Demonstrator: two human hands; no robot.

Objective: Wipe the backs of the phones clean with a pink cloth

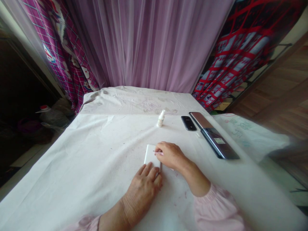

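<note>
A flat white phone-shaped slab [149, 156] lies on the cloth in front of me. My left hand [145, 184] grips its near end, fingers across the top and thumb along the right side. Over its far right part, my right hand [169, 154] is closed in a pinch on a small thin pink piece [159, 153]. The pink piece is mostly hidden by the fingers, and I cannot make out its kind. Beyond the slab stands a small white pump bottle [161, 118], touched by neither hand.
A white cloth [101, 154] covers the table. To the right lie a small black phone [188, 123], a brown-backed phone [199, 120] and dark glossy phones [220, 144]. A white plastic bag [250, 131] is beyond the right edge. Purple curtains [144, 45] hang behind.
</note>
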